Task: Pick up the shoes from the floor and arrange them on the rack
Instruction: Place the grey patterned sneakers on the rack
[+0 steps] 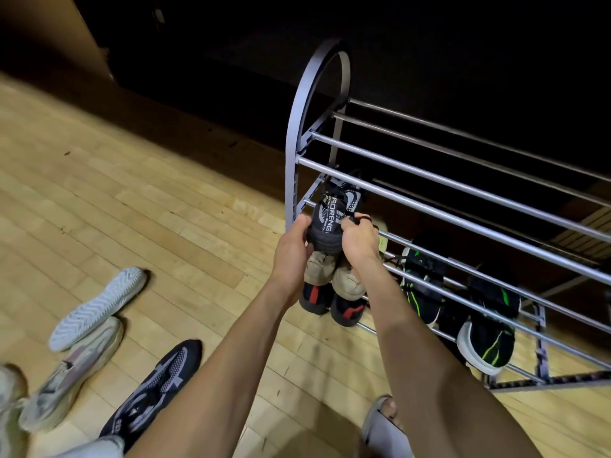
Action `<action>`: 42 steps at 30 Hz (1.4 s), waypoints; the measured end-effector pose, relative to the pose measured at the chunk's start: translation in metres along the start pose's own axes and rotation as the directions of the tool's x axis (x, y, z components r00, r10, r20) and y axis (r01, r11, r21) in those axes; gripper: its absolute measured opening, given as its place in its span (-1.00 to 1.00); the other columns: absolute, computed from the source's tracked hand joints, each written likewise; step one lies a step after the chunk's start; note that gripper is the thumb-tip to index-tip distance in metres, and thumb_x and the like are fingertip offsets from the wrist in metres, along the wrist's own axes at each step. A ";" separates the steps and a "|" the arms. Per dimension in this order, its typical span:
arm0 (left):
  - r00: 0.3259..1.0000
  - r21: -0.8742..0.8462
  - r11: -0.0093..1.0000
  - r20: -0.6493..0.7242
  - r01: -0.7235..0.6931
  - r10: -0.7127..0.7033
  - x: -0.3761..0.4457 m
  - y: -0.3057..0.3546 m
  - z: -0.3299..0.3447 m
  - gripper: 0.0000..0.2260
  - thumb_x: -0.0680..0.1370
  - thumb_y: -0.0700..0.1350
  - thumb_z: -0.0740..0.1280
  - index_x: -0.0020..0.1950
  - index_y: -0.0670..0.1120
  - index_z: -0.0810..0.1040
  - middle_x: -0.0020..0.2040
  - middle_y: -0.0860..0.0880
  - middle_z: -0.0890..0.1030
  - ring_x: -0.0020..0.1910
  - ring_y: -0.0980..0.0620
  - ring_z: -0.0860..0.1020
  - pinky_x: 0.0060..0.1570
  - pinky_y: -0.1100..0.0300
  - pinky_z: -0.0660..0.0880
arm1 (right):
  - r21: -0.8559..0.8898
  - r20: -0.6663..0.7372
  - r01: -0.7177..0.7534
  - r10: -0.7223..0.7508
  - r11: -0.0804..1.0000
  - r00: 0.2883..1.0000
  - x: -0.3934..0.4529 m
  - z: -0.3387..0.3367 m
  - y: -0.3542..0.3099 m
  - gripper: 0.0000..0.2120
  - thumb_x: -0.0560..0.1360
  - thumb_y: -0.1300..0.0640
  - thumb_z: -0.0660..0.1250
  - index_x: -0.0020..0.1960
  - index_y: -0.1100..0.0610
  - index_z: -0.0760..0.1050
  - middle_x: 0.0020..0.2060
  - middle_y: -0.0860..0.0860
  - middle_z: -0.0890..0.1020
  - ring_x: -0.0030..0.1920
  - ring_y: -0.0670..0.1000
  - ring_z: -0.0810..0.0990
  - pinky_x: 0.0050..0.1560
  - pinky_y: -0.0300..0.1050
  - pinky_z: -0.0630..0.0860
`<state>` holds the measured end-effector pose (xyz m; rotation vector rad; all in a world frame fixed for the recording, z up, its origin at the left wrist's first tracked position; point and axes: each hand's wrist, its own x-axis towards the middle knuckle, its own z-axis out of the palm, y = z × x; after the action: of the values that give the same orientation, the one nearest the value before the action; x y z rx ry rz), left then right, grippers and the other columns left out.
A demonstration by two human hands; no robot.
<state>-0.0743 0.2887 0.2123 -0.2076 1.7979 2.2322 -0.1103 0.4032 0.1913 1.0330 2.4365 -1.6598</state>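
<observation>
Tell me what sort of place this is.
Probably a home entryway or hallway, dimly lit. A tiered metal shoe rack stands on a wood plank floor, loose sneakers lie about, and both hands are sliding a black sneaker onto the rack.

Black-and-grey shoe (pixel 334 213) held toe-first at the metal rack (pixel 463 190), second tier.

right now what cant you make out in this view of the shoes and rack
- Black shoe held by the left hand and right hand: its toe is hidden behind a rack bar.
- Beige pair: mostly covered by hands and wrists.
- Rack's right end: cut off by the frame edge.
- Pale shoe at the left edge: cut off, blurred.
- Room behind the rack: too dark.
</observation>
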 end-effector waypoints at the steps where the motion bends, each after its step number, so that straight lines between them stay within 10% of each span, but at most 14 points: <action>1: 1.000 0.008 1.000 0.001 0.000 0.000 -0.001 0.000 0.000 -0.65 0.63 0.02 0.08 0.05 -0.05 0.64 0.03 0.06 0.69 -0.03 0.26 0.61 -0.11 0.38 0.45 | 0.025 0.006 0.011 -0.011 1.000 1.000 -0.001 0.000 0.000 -0.57 0.60 -0.04 0.16 0.42 0.07 0.38 0.35 0.13 0.41 0.36 0.17 0.39 0.39 0.13 0.33; 9: 0.999 0.012 1.000 -0.034 0.007 -0.007 0.001 0.000 -0.003 -0.67 0.67 0.01 0.04 -0.13 0.12 0.56 -0.25 0.34 0.65 -0.01 0.33 0.52 0.19 0.26 0.35 | 0.070 0.076 0.015 -0.020 0.997 0.997 -0.016 -0.011 -0.006 -0.57 0.59 -0.07 0.02 0.09 0.18 0.55 0.11 0.13 0.58 0.10 0.14 0.52 0.18 0.07 0.43; 14: 0.999 0.062 0.998 -0.038 -0.016 0.019 -0.006 0.001 -0.004 -0.68 0.67 0.01 0.05 -0.10 0.10 0.57 -0.27 0.35 0.64 -0.22 0.48 0.54 -0.02 0.29 0.39 | 0.039 0.065 0.045 -0.047 0.998 0.997 -0.025 -0.014 -0.006 -0.58 0.58 -0.09 -0.01 -0.12 0.14 0.50 -0.05 0.11 0.58 -0.02 0.15 0.51 0.07 0.05 0.42; 20: 0.988 0.093 0.996 -0.151 -0.006 0.020 -0.029 0.007 -0.020 -0.72 0.61 -0.01 0.14 0.00 0.05 0.66 0.07 0.12 0.68 0.17 0.17 0.56 0.29 0.07 0.42 | 0.155 0.008 0.042 -0.044 0.987 0.999 -0.050 -0.020 -0.004 -0.56 0.61 -0.04 0.02 0.03 0.22 0.56 -0.05 0.12 0.60 0.00 0.13 0.52 0.02 0.06 0.45; 28: 0.950 0.232 0.973 -0.299 -0.024 0.094 -0.069 0.021 -0.099 -0.70 0.64 -0.05 0.14 -0.05 -0.09 0.65 -0.13 -0.07 0.71 -0.11 0.05 0.61 -0.11 0.16 0.49 | 0.177 -0.021 0.235 -0.235 0.956 0.972 -0.089 -0.024 -0.003 -0.72 0.51 0.01 0.13 -0.07 -0.03 0.63 -0.17 -0.02 0.66 -0.11 0.05 0.59 -0.01 0.06 0.50; 33: 0.908 0.292 0.954 -0.415 0.068 0.063 -0.098 0.014 -0.188 -0.68 0.64 -0.02 0.14 -0.11 -0.10 0.62 -0.20 -0.07 0.67 -0.23 0.04 0.54 -0.19 0.15 0.42 | 0.034 0.215 0.297 -0.297 0.954 0.930 -0.122 0.006 -0.004 -0.61 0.62 -0.01 0.11 -0.21 0.06 0.62 -0.40 0.02 0.62 -0.33 0.03 0.57 -0.19 -0.04 0.50; 42: 0.825 0.358 0.858 -0.551 0.368 -0.124 -0.141 -0.037 -0.302 -0.64 0.65 -0.06 0.12 -0.01 -0.27 0.61 -0.08 -0.18 0.67 -0.24 -0.03 0.51 -0.24 0.15 0.43 | -0.288 0.573 0.112 0.078 0.951 0.816 -0.138 0.099 0.033 -0.52 0.66 -0.12 -0.01 0.13 0.18 0.55 -0.22 0.08 0.65 -0.30 0.07 0.54 -0.41 -0.17 0.35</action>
<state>0.0546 -0.0146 0.1496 -0.9609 2.3298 1.5977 -0.0186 0.2578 0.1716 0.3768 2.1761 -1.2743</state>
